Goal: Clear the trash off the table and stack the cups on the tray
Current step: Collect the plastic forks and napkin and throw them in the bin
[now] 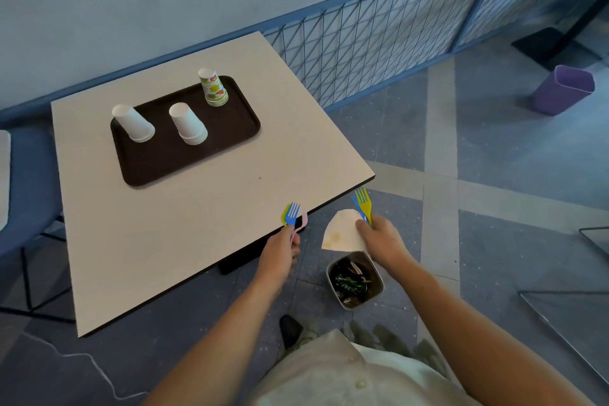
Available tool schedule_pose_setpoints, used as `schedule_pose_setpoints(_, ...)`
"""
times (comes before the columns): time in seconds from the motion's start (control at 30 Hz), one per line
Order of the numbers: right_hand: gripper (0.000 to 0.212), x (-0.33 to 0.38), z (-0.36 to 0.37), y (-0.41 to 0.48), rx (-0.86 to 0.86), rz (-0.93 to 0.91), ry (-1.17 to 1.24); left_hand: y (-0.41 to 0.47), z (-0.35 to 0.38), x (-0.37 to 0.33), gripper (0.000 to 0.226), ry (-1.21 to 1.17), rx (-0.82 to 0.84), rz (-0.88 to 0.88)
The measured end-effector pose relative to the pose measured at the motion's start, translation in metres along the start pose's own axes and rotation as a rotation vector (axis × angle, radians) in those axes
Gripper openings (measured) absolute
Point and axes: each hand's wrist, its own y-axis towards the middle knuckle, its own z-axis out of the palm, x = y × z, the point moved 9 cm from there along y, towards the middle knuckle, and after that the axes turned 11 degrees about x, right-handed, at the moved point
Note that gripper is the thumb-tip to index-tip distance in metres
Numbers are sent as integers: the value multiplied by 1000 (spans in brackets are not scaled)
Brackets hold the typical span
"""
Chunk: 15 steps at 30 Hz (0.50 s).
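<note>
Low in the middle of the frame, the left hand [278, 252] is closed around a bunch of forks [292, 214], blue, green and pink, held just off the table [197, 227] edge. To its right, the right hand [382, 242] grips two more forks [364, 204] together with a stained paper plate [342, 231], right above the bin [355, 280] on the floor. In the upper left, three upside-down cup stacks [188, 123] stand on the tray [158, 161], so stacking looks done and the table top looks clear of trash. The step in hand seems to be dumping: best to bring each hand squarely over the bin mouth and lower it before letting go, since the plate is wider than the opening and may need folding or tilting to go in.
</note>
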Motion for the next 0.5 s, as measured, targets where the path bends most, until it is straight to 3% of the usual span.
schedule_pose_setpoints(0.27,24,-30,-29,17,26,48,21,10,43,11,14,6,-2,-78)
schedule_pose_setpoints(0.5,27,-68,-67,34,122,-13,-121,15,101,31,29,67,-54,-75)
